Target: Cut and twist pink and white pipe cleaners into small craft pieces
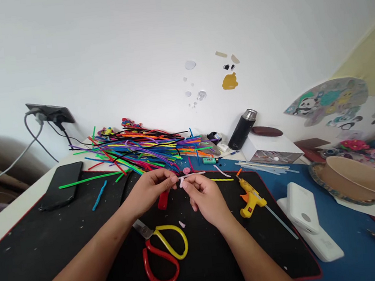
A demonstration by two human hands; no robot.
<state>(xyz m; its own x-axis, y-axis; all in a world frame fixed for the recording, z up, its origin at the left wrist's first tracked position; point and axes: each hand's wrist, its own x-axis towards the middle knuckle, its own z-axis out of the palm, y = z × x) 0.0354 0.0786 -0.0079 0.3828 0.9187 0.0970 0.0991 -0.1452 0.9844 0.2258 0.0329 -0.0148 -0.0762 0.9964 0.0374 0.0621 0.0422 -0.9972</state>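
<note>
My left hand [154, 187] and my right hand [207, 197] meet over the black mat, thumbs and forefingers pinched together. Between the fingertips is a small pale pink-white pipe cleaner [181, 181], folded at one end, with a thin length running right behind my right hand. My fingers cover part of it. Just below lie scissors [159, 252] with one red and one yellow handle, their blades partly behind my left forearm. A short pale scrap [181, 224] rests beside them. Behind my left fingers is a flat red object [162, 200], and a pink coil [186, 171] sits beyond the hands.
A large heap of coloured pipe cleaners [144, 150] lies along the wall. A yellow glue gun [251, 198] with a glue stick is at right, near white power banks [302, 206]. A phone [62, 185] lies left; a black flask [242, 129] leans against a white box [269, 147].
</note>
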